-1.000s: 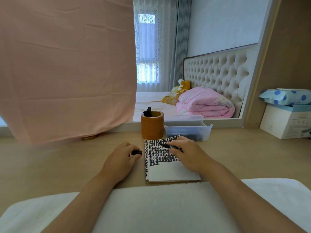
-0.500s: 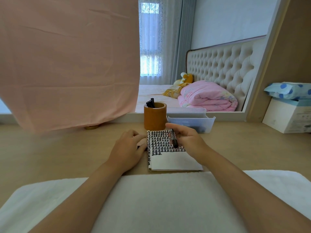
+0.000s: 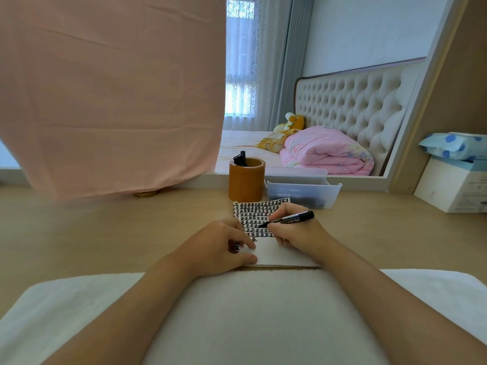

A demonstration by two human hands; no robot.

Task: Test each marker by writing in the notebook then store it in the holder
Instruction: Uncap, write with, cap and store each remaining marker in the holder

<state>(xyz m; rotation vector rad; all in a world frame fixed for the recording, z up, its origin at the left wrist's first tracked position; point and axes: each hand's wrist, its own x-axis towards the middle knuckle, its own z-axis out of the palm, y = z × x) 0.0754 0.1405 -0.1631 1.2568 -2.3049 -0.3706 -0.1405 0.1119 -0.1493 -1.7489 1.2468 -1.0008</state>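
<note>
Testing step: our right hand [image 3: 297, 230] pinches marker [image 3: 290, 219], tip on notebook [image 3: 274, 255]. Left hand [image 3: 221, 248] rests on page edge, fingers bent; whether it holds anything we cannot tell. Next, we judge: lift marker, stand it in holder [image 3: 246, 184] just behind notebook.

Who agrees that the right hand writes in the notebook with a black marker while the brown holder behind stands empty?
Wrong on the holder: the head view shows black markers standing in it. The right hand does write in the notebook with a black marker.
</note>
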